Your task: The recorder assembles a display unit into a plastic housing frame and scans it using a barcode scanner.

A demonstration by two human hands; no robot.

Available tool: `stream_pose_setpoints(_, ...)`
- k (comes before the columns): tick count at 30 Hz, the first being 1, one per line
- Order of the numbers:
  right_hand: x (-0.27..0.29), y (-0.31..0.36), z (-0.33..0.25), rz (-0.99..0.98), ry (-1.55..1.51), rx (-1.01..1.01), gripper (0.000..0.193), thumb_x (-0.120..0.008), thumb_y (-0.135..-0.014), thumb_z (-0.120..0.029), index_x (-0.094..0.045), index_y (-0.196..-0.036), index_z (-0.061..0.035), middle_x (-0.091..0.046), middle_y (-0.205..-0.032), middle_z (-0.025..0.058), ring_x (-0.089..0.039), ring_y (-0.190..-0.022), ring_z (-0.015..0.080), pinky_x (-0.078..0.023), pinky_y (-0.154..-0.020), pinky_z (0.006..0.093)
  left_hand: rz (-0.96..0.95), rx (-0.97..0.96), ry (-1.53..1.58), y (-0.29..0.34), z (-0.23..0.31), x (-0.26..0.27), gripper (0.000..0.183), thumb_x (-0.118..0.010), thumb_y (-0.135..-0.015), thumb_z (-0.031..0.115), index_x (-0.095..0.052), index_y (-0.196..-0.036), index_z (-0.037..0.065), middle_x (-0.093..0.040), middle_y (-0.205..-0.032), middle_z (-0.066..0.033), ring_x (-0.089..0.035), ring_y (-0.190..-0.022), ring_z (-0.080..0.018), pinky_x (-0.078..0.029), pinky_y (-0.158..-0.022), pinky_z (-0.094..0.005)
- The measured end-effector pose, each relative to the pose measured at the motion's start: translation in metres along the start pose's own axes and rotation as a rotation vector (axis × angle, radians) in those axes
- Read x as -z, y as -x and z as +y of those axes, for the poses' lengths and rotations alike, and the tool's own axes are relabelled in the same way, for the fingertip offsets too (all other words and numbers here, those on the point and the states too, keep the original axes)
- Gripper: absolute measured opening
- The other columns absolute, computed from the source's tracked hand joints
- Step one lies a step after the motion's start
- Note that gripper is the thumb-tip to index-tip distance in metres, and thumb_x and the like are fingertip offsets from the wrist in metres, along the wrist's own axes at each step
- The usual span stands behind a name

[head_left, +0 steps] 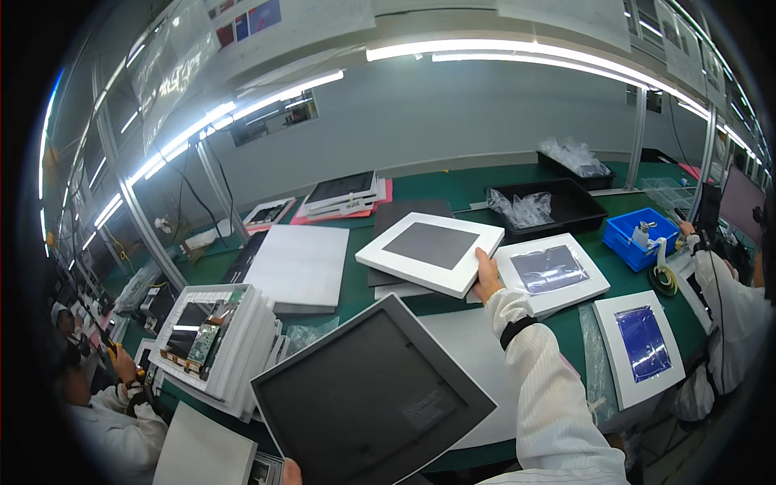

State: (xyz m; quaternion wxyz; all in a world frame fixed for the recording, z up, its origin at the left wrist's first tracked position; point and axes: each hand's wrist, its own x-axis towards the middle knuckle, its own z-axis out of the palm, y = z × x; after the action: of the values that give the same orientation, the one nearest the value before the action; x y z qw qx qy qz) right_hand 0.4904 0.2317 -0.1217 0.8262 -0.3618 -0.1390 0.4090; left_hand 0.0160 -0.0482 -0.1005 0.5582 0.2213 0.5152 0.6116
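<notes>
My right hand (487, 277) reaches forward and grips the near right edge of a white display frame (380, 252) with a grey screen area. That frame is tilted above dark flat sheets (394, 212). Close to me, a large black panel with a pale rim (347, 388) is held up at a slant. At its lower edge my left hand (292, 472) shows only in part, closed on the panel; most of its fingers are hidden. Right of my right hand lies a white frame with a film-covered screen (594, 287). Another white frame with a blue screen (618, 347) lies nearer the right edge.
A stack of white housings (250, 360) with exposed circuit boards stands left, near a white board stack (301, 263). Black trays (578, 218) with plastic wrap and a blue bin (618, 252) stand right. Co-workers' sleeves (731, 303) appear at both sides.
</notes>
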Motion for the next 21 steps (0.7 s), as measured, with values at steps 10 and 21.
stream_pose_setpoints(10, 0.009, 0.017, -0.048, -0.057, 0.433, -0.243, 0.051, -0.043, -0.097, -0.034, -0.037, -0.128, 0.0062, -0.05, -0.123, 0.0182, -0.054, -0.109, 0.0318, -0.045, -0.091, 0.0463, -0.334, 0.167, -0.021, -0.017, -0.069, -0.034, 0.045, -0.048, -0.096, 0.028, -0.043, -0.127, -0.004, -0.055, -0.118, -0.0104, -0.057, -0.1, -0.0184, -0.046, -0.087, -0.028)
stream_pose_setpoints(21, 0.02, 0.28, -0.062, -1.327, 1.38, 0.242, 0.018, -0.065, -0.082, -0.022, -0.063, -0.085, -0.0045, -0.06, -0.079, 0.0097, -0.06, -0.073, 0.0293, -0.049, -0.065, 0.0369, -0.39, 0.251, 0.026, -0.011, -0.088, -0.062, 0.037, -0.043, -0.098, 0.022, -0.045, -0.125, -0.003, -0.058, -0.114, -0.0129, -0.06, -0.099, -0.0206, -0.049, -0.086, -0.0317)
